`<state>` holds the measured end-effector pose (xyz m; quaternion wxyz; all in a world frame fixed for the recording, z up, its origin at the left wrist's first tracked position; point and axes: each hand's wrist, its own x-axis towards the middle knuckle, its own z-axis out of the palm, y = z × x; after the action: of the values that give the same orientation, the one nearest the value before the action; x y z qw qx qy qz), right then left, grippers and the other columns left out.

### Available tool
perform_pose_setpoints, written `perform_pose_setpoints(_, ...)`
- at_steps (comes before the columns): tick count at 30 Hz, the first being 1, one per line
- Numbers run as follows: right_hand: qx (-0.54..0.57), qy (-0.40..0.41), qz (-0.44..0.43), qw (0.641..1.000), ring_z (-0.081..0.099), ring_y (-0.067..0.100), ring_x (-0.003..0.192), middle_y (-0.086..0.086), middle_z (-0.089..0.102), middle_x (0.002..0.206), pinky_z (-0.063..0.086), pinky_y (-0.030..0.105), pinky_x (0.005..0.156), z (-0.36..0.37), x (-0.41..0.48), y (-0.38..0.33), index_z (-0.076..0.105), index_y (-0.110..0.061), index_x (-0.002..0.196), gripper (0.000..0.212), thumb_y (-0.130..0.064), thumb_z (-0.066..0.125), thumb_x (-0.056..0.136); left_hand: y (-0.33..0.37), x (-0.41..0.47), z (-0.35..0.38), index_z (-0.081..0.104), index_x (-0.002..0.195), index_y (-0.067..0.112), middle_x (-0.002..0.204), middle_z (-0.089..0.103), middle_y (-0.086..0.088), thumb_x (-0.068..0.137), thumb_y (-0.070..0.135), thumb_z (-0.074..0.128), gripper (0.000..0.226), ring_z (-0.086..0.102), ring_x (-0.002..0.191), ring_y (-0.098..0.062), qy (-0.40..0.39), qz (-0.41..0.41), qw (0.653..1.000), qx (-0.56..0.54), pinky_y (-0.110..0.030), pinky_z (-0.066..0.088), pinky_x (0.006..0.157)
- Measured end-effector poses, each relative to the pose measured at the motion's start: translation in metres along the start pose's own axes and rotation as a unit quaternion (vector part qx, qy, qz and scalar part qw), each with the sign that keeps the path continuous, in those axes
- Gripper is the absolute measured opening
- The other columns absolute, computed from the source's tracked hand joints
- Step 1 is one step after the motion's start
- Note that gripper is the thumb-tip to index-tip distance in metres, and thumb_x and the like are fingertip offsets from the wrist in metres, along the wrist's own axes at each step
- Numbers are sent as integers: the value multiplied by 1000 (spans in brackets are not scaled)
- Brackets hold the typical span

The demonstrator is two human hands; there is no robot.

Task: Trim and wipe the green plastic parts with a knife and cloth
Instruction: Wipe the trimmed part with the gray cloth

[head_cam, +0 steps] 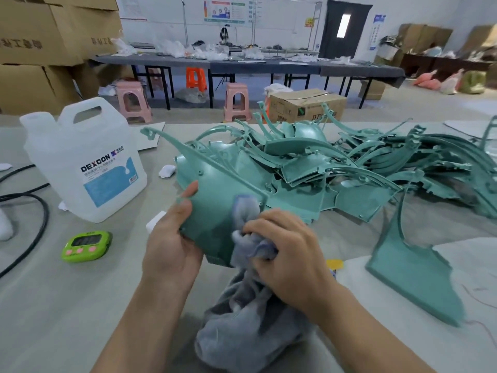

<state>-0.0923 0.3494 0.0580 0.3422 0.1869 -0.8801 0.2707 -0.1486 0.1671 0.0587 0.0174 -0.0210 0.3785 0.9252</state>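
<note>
Over grey table (80, 305): left hand (172, 243) gripping green part (215, 211), right hand (290, 251) clenching cloth (242, 324) against it.

green part (212, 208): curved, held up | grey cloth (250, 313): bunched, pressed against it | pile (336, 162): behind

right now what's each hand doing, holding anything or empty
Left hand: closed on the curved green plastic part, gripping its left edge.
Right hand: closed on the bunched grey cloth, pressing it against that part.
</note>
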Motion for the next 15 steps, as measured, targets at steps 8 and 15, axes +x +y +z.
perform_pose_setpoints(8,-101,-105,233,961,21,9,153,-16,26,165,24,32,123,-30,23,12,33,-39,157,98,-91,47,74,1,-19,11,70,122,47,117,70,28,91,32,62,35,66,109,3,-22,235,906,351,-20,51,93)
perform_pose_setpoints(15,505,57,473,720,77,21,86,7,76,99,63,36,71,-11,31,-29,58,-16,128,39,-24,72,93,-26,-57,47,49,140,42,121,62,27,78,27,58,65,60,113,1,-254,289,700,602,-16,48,92)
